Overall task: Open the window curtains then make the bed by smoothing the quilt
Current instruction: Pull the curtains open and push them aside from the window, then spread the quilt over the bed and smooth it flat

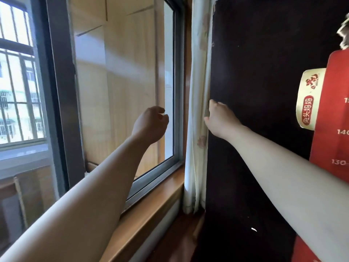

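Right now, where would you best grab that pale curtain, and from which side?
Pinch the curtain's gathered vertical folds at mid-height, near the right hand, coming from the window side. The dark board covers its other side, and the folds hang as a narrow upright bundle.

2 hands (151, 123) (220, 118), 1 curtain (196, 91), 1 window (178, 91)

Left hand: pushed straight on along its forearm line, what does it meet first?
Probably the window pane near its grey right frame; nothing shows between the left hand and the glass. Depth is unclear, so it might land on the frame instead.
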`<state>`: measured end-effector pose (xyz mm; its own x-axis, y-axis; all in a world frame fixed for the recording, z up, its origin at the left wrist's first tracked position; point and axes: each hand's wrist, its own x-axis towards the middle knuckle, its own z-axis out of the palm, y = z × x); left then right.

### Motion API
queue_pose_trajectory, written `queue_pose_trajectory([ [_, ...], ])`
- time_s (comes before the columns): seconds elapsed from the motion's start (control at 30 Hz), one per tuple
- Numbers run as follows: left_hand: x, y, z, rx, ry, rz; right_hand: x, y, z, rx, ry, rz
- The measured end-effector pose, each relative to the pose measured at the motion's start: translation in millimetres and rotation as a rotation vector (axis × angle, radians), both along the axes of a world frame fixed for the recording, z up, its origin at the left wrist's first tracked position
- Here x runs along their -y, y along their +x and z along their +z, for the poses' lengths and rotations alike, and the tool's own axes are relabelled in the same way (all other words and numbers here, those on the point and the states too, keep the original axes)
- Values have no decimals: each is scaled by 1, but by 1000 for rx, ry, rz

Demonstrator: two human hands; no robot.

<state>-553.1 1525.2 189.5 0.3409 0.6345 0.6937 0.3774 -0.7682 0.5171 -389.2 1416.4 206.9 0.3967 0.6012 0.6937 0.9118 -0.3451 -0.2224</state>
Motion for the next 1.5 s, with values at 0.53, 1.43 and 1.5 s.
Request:
queue_pose_trajectory([
  [0.53,60,-99,-58,52,-195,-126,79,-95,-67,-95,46,-22],
  [1.43,366,28,-144,244,-472,-819,431,-61,-165,-320,195,-372],
  [1.5,394,41,-147,234,-496,-865,463,-54,-171,-332,195,-409],
])
